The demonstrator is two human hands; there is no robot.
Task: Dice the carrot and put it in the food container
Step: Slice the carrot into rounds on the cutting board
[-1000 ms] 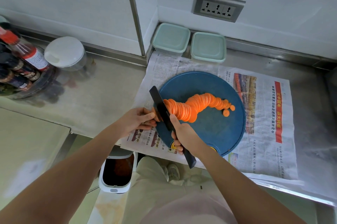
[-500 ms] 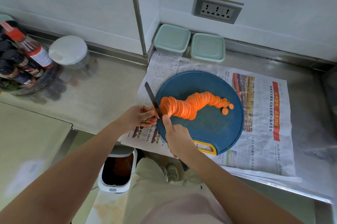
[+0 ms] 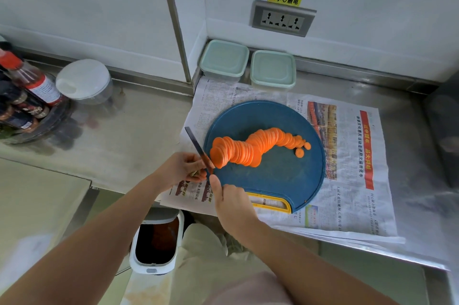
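Note:
A long curved row of thin orange carrot slices (image 3: 250, 148) leans across the round blue cutting board (image 3: 280, 180). One loose slice (image 3: 299, 152) lies by the row's right end. My right hand (image 3: 232, 201) grips the handle of a dark knife (image 3: 198, 148), whose blade stands on edge at the row's left end. My left hand (image 3: 181, 168) pinches a small carrot end just left of the blade, at the board's rim. Two lidded pale green food containers (image 3: 224, 59) (image 3: 273, 68) stand against the wall behind the board.
Newspaper (image 3: 352, 168) covers the steel counter (image 3: 139, 135) under the board. A white-lidded jar (image 3: 83, 81) and a tray of sauce bottles (image 3: 27, 96) sit at the left. An open bin (image 3: 156, 240) stands on the floor below the counter edge. A wall socket (image 3: 283, 18) is above.
The knife blade has turned from lying flat over the slices to standing on edge at the row's left end. My left hand still holds the carrot end beside it.

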